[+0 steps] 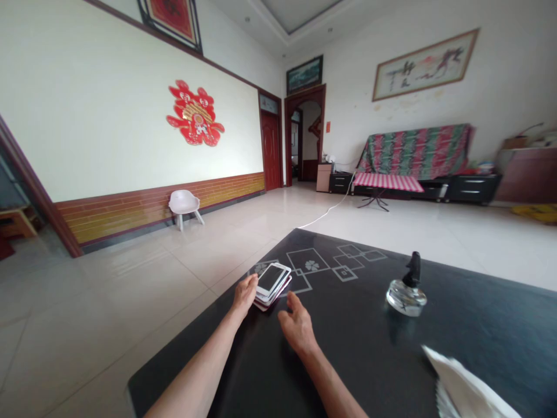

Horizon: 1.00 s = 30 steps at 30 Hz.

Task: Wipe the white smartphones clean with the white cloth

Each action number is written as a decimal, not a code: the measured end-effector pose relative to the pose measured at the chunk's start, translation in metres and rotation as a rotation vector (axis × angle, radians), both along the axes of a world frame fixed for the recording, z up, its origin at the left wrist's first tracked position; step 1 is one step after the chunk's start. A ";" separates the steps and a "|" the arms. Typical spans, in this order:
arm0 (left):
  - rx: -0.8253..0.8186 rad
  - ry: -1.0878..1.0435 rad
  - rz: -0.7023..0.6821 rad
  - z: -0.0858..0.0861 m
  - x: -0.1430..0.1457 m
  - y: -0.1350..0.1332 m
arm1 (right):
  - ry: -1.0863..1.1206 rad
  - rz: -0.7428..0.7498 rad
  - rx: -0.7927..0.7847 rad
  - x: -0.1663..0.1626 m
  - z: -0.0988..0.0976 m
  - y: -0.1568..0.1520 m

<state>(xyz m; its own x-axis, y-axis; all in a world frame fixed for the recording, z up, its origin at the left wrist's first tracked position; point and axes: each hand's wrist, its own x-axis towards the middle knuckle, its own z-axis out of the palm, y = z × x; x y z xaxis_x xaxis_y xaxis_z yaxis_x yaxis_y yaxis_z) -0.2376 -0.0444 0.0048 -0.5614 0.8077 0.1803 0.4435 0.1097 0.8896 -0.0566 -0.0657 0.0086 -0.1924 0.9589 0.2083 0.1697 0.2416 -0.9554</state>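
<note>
A small stack of smartphones (273, 281) lies near the left edge of the black table (348, 360); the top one is white with a dark screen, and a dark red edge shows lower down. Along the stack's left side rests my left hand (245, 297), fingers stretched out and seemingly touching it. My right hand (298, 326) hovers just to the right of the phones, a small gap away, with its thumb and fingers apart and nothing in it. The undersides of both hands are hidden.
Right of my hands stands a clear spray bottle (407, 293) with a black trigger head. A white tissue or cloth (465, 383) lies at the near right. Beyond the table are a small white chair (184, 204) and a folding table with a striped pink cover (389, 182).
</note>
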 end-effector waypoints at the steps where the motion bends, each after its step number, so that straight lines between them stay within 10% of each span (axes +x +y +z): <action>1: -0.004 0.037 0.027 0.002 0.004 -0.003 | -0.008 0.005 0.016 0.016 0.000 -0.003; 7: -0.035 0.278 0.064 0.014 0.033 -0.018 | -0.301 -0.161 0.603 0.144 0.007 -0.020; 14: -0.209 0.444 0.093 0.020 0.042 -0.015 | -0.593 -0.516 0.791 0.273 -0.001 -0.021; 30: -0.389 0.522 0.018 0.056 0.038 0.002 | -0.665 -0.558 0.492 0.284 -0.031 -0.028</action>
<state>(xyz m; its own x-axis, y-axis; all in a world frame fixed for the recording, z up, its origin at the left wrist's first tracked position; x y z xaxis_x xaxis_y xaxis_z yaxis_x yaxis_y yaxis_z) -0.1992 -0.0422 0.0611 -0.4936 0.8600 0.1292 0.8016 0.3922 0.4513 0.2274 -0.0938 -0.0228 0.0375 0.7836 0.6201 0.8439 0.3075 -0.4396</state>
